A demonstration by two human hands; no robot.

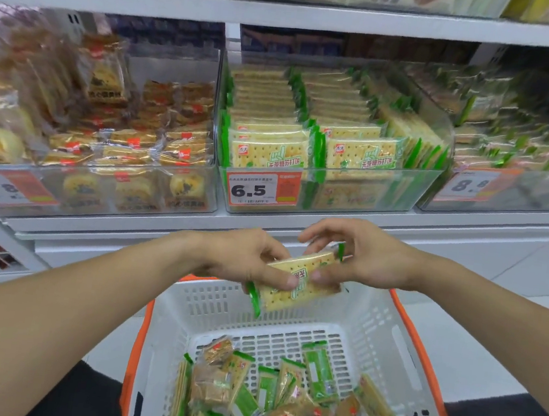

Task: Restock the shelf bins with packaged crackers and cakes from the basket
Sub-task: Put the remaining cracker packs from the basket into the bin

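Cracker packs (295, 280) were in both my hands, left hand (247, 256) and right hand (360, 255) pinching the stack above the basket (369, 324). Mid-transfer, I judged; next they needed lifting forward into the green cracker bin (370, 191) just beyond my fingers.

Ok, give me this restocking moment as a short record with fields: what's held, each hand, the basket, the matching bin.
held: green-edged cracker pack, above the basket
left hand: grips the pack's left part
right hand: pinches its right end
basket: white with orange rim, cracker and cake packs inside
matching bin: clear, tagged 6.5, rows of the same crackers
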